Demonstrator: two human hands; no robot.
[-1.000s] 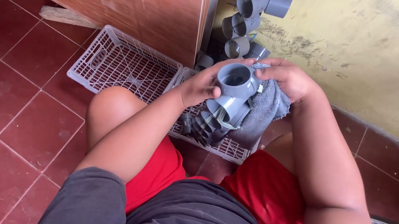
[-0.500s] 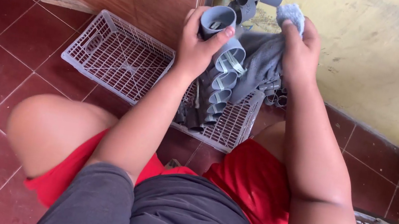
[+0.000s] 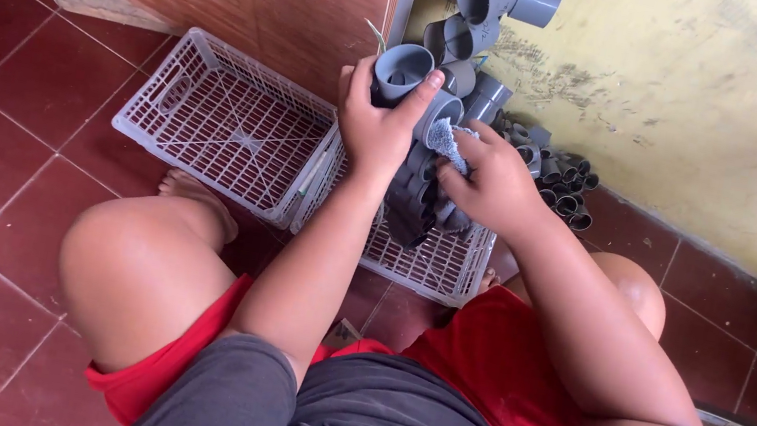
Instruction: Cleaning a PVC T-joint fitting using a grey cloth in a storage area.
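Head view showed us wiping a strung bundle of grey plastic pipe fittings (image 3: 422,164), held above the white plastic lattice basket (image 3: 436,263). Our left hand (image 3: 378,122) was clamped on the top fitting; our right hand (image 3: 490,180) pressed a grey-blue cloth (image 3: 451,141) into the next socket. We judged the next move needs turning the cloth inside. Both forearms reached far, elbows bent.

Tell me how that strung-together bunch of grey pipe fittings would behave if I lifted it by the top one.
The bunch of fittings would probably dangle and swing, since it hangs loosely below the left hand. Each piece looks like stiff plastic, likely light because hollow. Loose ones might roll, being round.
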